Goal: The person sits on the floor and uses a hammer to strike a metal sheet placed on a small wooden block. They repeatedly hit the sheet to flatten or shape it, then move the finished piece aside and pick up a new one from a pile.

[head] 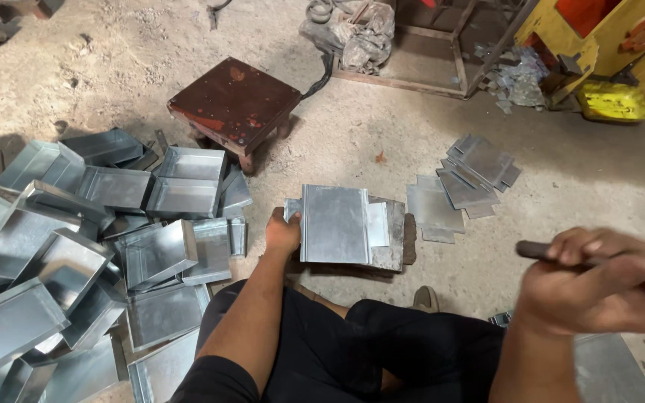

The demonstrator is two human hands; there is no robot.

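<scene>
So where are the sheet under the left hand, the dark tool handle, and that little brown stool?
metal sheet (335, 224), head view, middle of its flat face
tool handle (536, 250), head view, bare end left of the right hand
brown stool (234, 98), head view, centre of its top

One camera only, worn on the head, looks steeply down and forward over the person's own lap onto a dusty floor (382, 142). It sits close: the right hand (599, 280) looms large and blurred at the near right, the left hand (283, 233) lies mid-frame. Far off, a yellow machine (606, 45) crosses the top right corner.
</scene>
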